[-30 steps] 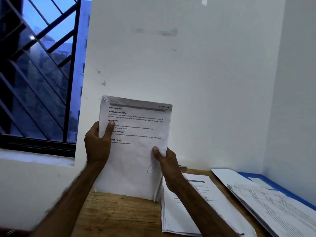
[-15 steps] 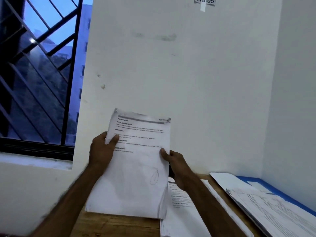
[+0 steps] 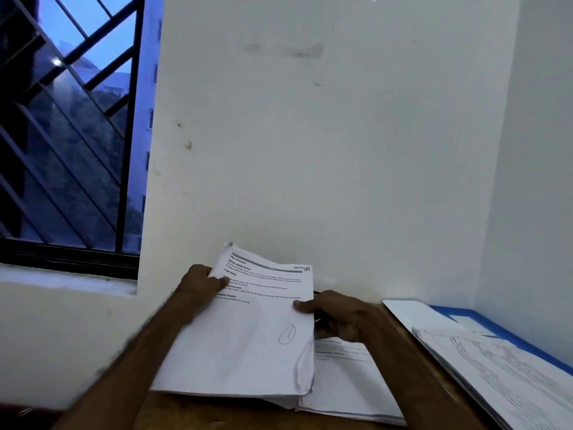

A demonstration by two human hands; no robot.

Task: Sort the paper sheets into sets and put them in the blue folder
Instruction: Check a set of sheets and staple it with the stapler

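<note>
We see the left hand [image 3: 201,282] gripping the sheaf [image 3: 242,342] at its left edge, thumb laid across the printed lines on the top sheet, fingers hidden behind; the right hand [image 3: 339,316] pinches the right edge, thumb tip on the front, the rest curled at the back. The sheaf stands tilted, its head leaning toward the wall [image 3: 341,150], its foot down at the desk [image 3: 217,414]; whether the lower edge touches the wood we cannot tell. Its lower right corner is curled and splayed; a penned oval [image 3: 286,333] sits on the blank lower half of the top sheet.

Just right of the sheaf, and partly under it, a second pile [image 3: 344,386] lies flat on the desk, printed side up. Farther right the folder [image 3: 465,315] lies open along the side wall, well apart from both hands; a thick stack [image 3: 502,377] of printed sheets lies on it, and one blank sheet [image 3: 412,315] juts out at its far end. At the left we see a barred window [image 3: 68,135]; dusk-blue buildings show through it.
</note>
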